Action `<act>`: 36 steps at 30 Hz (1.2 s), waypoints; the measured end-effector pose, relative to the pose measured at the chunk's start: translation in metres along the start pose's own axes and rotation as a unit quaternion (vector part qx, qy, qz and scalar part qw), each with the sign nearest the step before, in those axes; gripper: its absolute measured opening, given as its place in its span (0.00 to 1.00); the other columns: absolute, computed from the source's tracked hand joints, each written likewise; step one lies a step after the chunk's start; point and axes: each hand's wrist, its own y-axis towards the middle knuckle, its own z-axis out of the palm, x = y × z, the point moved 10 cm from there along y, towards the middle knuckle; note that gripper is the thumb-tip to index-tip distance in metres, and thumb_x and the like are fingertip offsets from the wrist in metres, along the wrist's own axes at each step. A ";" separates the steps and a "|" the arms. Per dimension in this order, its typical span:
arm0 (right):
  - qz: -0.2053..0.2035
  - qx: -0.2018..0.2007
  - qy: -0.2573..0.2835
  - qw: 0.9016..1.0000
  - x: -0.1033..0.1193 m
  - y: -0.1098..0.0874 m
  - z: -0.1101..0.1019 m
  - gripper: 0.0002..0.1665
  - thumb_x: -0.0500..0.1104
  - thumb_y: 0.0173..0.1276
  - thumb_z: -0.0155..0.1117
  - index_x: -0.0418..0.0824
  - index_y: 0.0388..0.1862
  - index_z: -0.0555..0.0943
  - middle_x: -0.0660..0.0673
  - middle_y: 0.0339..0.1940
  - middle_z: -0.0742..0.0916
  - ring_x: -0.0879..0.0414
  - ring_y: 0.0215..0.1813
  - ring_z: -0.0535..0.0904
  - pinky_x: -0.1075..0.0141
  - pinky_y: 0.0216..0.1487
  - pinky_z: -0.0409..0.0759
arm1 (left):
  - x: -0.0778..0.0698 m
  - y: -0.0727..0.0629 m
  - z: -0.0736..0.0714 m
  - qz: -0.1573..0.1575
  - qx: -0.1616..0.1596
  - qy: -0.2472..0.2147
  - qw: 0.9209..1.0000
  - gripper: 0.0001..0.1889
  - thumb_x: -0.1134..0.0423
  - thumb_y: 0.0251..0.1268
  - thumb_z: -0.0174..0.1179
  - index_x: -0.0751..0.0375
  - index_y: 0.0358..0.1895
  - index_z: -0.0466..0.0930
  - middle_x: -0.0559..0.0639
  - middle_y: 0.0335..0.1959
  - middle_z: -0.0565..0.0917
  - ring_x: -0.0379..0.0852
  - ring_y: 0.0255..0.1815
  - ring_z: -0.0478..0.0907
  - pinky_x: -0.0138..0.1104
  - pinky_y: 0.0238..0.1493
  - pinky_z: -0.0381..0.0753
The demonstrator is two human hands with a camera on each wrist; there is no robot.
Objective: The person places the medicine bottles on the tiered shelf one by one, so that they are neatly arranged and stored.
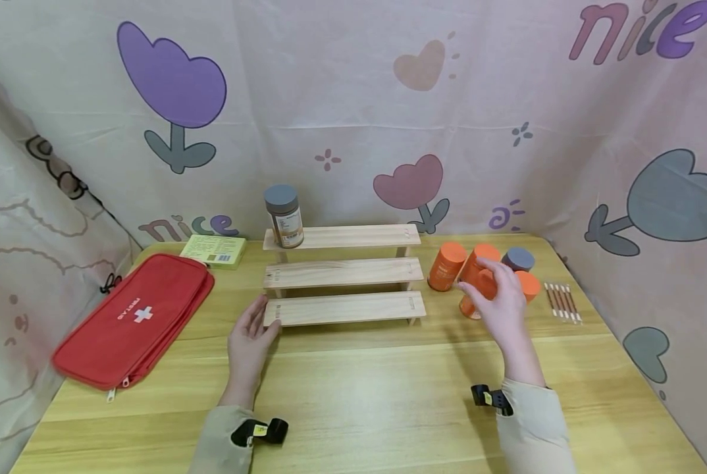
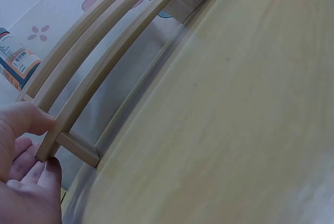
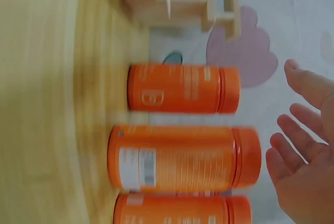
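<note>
A three-tier wooden stand (image 1: 344, 309) occupies the middle of the table. My left hand (image 1: 248, 345) grips the left end of its lowest shelf; in the left wrist view the thumb lies on top and a finger underneath. Over the orange bottles at the right hovers my right hand (image 1: 503, 304), fingers spread and holding nothing. The leftmost orange bottle (image 1: 447, 266) stands upright near the stand, and the right wrist view shows the fingers apart from a larger orange bottle (image 3: 177, 158). A brown bottle with a grey lid (image 1: 285, 216) stands on the top shelf's left end.
Behind the orange group shows another grey lid (image 1: 518, 259). Small brown sticks in clear wrap (image 1: 563, 303) lie to the far right. On the left are a red first-aid pouch (image 1: 134, 322) and a yellow-green box (image 1: 214, 250). A patterned curtain (image 1: 330, 99) hangs behind the table.
</note>
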 end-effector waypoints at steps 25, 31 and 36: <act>0.069 0.037 -0.085 0.993 -0.036 -0.004 -0.006 0.33 0.43 0.64 0.68 0.30 0.63 0.71 0.29 0.60 0.75 0.34 0.62 0.66 0.41 0.61 0.65 | 0.001 0.000 0.001 -0.008 -0.002 0.005 1.000 0.31 0.78 0.60 0.61 0.63 0.68 0.66 0.53 0.68 0.69 0.46 0.70 0.62 0.29 0.65 0.63; 0.075 0.048 -0.080 0.993 -0.037 -0.003 -0.002 0.32 0.44 0.64 0.68 0.30 0.63 0.71 0.30 0.61 0.73 0.34 0.63 0.65 0.41 0.62 0.64 | 0.000 -0.001 0.001 -0.007 0.000 0.004 1.000 0.31 0.77 0.60 0.61 0.63 0.68 0.66 0.53 0.68 0.69 0.46 0.70 0.61 0.30 0.66 0.63; 0.074 0.059 -0.074 0.993 -0.036 -0.001 0.000 0.32 0.45 0.63 0.69 0.30 0.62 0.72 0.30 0.60 0.74 0.35 0.62 0.66 0.42 0.61 0.66 | 0.000 -0.001 0.001 -0.007 0.001 0.008 1.000 0.31 0.77 0.60 0.61 0.63 0.68 0.66 0.53 0.68 0.69 0.46 0.70 0.61 0.30 0.66 0.63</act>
